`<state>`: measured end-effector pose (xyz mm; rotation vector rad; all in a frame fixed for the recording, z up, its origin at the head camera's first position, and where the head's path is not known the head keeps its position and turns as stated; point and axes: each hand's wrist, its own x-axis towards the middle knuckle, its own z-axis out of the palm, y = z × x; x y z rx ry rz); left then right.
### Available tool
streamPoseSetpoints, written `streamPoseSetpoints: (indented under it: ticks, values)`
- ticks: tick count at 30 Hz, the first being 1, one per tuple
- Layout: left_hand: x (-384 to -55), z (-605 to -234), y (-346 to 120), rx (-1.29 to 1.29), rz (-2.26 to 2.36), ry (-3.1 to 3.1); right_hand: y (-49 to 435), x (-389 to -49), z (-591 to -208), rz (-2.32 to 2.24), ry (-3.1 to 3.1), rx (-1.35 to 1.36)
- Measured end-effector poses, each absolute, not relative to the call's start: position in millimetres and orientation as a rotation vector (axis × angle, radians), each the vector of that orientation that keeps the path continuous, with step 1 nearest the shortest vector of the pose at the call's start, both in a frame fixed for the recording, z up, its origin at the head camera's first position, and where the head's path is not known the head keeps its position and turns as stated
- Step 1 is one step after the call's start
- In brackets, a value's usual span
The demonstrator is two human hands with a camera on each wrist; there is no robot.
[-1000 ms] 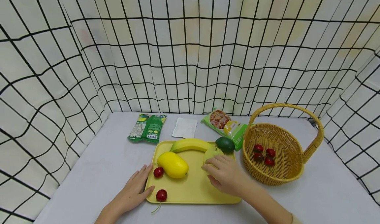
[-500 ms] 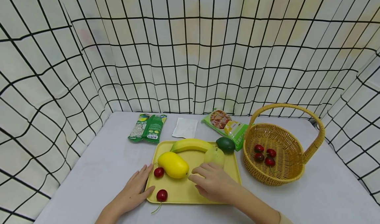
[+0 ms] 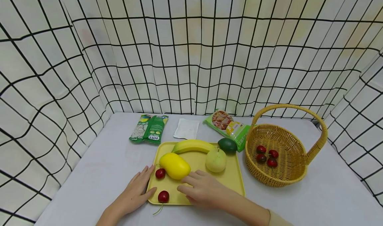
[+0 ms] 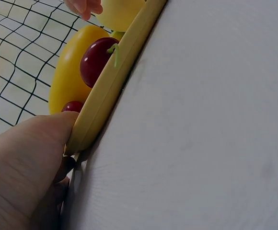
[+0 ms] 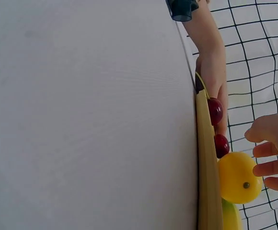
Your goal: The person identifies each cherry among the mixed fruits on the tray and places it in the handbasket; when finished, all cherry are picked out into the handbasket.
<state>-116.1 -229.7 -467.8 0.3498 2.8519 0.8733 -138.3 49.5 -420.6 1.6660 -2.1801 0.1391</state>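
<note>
My left hand [image 3: 134, 192] rests against the left edge of a yellow tray [image 3: 218, 186], its fingers fairly straight. Over the tray's front part hovers my right hand [image 3: 201, 189], fingers bent loosely with nothing held, as the right wrist view also shows. Close to it lies a yellow mango [image 3: 175, 166]. Two red cherries lie at the tray's left side: one cherry [image 3: 160, 173] beside the mango, another cherry [image 3: 163, 196] at the front edge with its stem hanging over. A banana [image 3: 192, 146], a pale green pear [image 3: 216, 160] and a dark green avocado-like fruit [image 3: 227, 146] occupy the back.
To the right stands a wicker basket [image 3: 254, 171] with a tall handle and several cherries [image 3: 272, 162] inside. Behind the tray lie a green snack packet [image 3: 148, 129], a white packet [image 3: 187, 128] and a green bag [image 3: 228, 127]. Black-grid netting [image 3: 191, 53] surrounds the table.
My right hand has moved left and toward the front, from the pear to beside the mango, uncovering the pear. My left hand has stayed at the tray's edge.
</note>
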Motion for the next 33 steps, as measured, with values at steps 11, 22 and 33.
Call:
streamPoseSetpoints:
  ticks: [11, 22, 33]
  values:
    - [-115, -467, -228, 0.32, 0.883, 2.833, 27, -134, -430, 0.136, -2.253, 1.764]
    - [-116, -466, -228, 0.331, 0.873, 2.839, 16, -133, -434, 0.093, -2.279, 1.784]
    - [-115, -467, -229, 0.404, 0.856, 2.865, 7, -132, -436, 0.078, -2.281, 1.809]
